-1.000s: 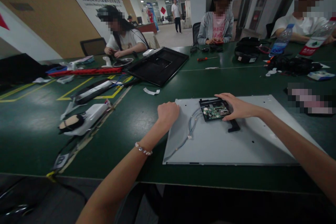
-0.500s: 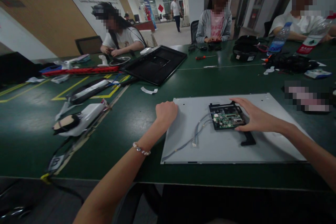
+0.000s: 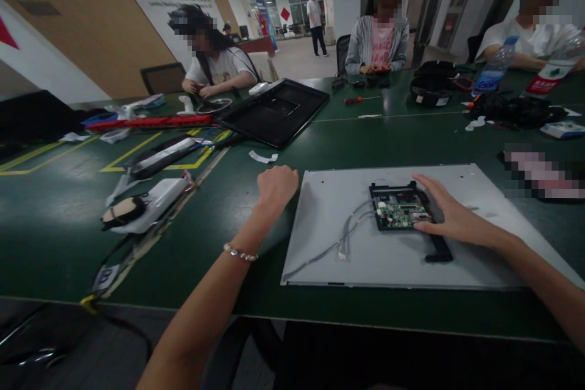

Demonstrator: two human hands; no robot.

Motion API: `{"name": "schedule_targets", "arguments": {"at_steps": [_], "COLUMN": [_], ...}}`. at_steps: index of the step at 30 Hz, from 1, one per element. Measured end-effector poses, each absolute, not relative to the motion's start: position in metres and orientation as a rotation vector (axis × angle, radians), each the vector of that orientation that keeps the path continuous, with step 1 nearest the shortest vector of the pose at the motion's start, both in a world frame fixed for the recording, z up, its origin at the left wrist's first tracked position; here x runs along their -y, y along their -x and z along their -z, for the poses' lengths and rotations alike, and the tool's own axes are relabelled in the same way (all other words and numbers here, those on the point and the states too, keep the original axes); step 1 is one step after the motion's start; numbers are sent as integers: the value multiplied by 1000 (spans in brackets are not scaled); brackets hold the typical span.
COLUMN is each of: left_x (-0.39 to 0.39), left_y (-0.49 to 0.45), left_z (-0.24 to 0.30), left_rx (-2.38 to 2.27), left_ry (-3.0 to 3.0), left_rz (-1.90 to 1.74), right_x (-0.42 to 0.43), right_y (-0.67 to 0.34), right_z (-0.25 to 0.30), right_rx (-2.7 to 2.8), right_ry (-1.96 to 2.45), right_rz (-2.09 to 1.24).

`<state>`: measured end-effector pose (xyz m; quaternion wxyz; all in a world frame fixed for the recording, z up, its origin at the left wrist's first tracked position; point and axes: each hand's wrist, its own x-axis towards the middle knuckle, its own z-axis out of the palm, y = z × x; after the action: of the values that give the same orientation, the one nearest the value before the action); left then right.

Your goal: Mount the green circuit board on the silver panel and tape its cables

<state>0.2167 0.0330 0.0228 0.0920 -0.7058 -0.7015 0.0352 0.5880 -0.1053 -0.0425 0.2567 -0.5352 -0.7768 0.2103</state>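
While holding the black circuit-board bracket [image 3: 402, 196] by its right end only (left end unsupported by any finger), guard against pivoting or slipping on the grey metal display panel [image 3: 365, 271]. Note the bracket's position: over the panel, right of its centre. Regard the right hand [image 3: 450, 213] as spread wide, with thumb and fingers set across opposite edges of the bracket; cannot judge grip force.

Limit any pull to the right. Expect possible strain at the grey-blue cables [image 3: 315, 256], leading from the board's left side toward the panel's lower left corner. Check the white plug [image 3: 342, 255], seemingly loose on the panel and apt to snag.

Keep thumb pressure off the green circuit board [image 3: 398, 216] to avoid damage to small parts. Lift rather than drag, to prevent scratching by the black L-shaped arm [image 3: 442, 250].

Note the left hand [image 3: 276, 187], curled into a fist just beside the panel's left edge; cannot tell its contents, if any. When reaching across, beware of hooking the cables with the beaded bracelet [image 3: 241, 253].
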Motion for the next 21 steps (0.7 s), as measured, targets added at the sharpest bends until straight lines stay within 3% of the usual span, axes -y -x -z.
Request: {"name": "schedule_targets", "arguments": {"at_steps": [6, 14, 21], "left_x": [-92, -141, -154], "left_y": [-154, -132, -137], "left_z": [-11, 5, 3], "left_rx": [1811, 1710, 1629], "left_ry": [2128, 2292, 2246], "left_rz": [129, -141, -144], "right_x": [109, 104, 104], "right_y": [-585, -589, -588], "right_z": [44, 49, 50], "right_rx": [2040, 2059, 2070], "right_ry": [1425, 1419, 1423], "right_rz": [-579, -599, -571]}}
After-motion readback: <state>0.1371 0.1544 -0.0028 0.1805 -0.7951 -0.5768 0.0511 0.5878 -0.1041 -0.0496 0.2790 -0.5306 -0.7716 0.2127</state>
